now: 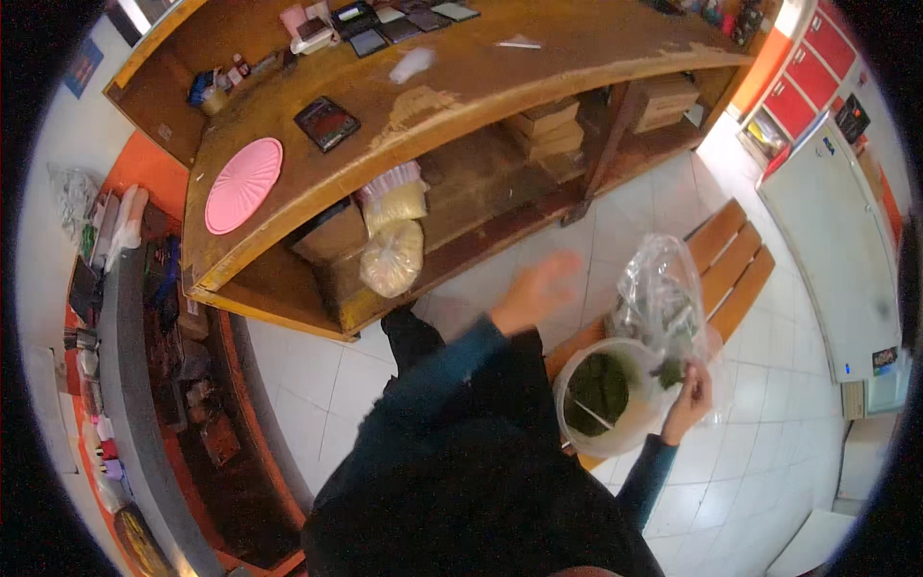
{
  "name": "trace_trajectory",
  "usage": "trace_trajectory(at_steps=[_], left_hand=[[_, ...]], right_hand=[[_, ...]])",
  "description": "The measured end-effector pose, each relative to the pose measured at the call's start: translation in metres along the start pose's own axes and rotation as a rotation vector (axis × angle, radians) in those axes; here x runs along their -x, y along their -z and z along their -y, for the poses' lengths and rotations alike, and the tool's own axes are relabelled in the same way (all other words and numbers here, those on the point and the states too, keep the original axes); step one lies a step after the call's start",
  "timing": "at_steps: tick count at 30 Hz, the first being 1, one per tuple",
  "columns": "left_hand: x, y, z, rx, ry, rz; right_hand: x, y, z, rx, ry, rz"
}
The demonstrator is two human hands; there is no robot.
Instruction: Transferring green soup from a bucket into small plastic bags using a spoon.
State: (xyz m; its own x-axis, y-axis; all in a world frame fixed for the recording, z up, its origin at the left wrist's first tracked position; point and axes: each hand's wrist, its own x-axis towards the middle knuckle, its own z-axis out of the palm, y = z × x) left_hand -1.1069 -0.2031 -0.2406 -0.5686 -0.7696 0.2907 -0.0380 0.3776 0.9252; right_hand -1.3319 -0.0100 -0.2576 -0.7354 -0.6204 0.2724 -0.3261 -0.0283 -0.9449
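Note:
My right hand (689, 404) pinches a dark green leafy-looking clump (670, 371) over the right rim of a whitish plastic tub (566, 425). Dark green matter (597, 393) lies inside the tub, with a thin pale stick (593, 415) across it. Right behind the tub, a clear plastic bag (660, 281) stands on a slatted wooden bench (732, 249); some green shows through its lower part. Blurred by motion, my left hand (537, 292) is held out in front of my lap, left of the bag. Its fingers look apart, and nothing shows in it.
A worn wooden counter (346, 169) curves ahead, bearing a pink fluted disc (244, 186) and a dark flat device (327, 124). On its lower shelf are a tied bag of pale yellowish stuff (391, 260) and cardboard boxes (548, 130). A whiteboard (829, 252) leans at right.

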Motion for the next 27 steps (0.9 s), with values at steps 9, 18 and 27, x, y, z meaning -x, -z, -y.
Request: trace_trajectory(at_steps=[9, 18, 27], left_hand=[[-0.167, 0.262, 0.032, -1.158, 0.354, -0.593], [-0.158, 0.283, 0.056, -1.348, 0.559, -0.462], [-0.170, 0.307, 0.037, -1.124, 0.635, -0.467]], right_hand=[[0.000, 0.001, -0.017, 0.425, 0.148, 0.148], [0.025, 0.012, -0.018, 0.419, -0.020, 0.214], [0.011, -0.003, -0.018, 0.436, 0.138, 0.319]])
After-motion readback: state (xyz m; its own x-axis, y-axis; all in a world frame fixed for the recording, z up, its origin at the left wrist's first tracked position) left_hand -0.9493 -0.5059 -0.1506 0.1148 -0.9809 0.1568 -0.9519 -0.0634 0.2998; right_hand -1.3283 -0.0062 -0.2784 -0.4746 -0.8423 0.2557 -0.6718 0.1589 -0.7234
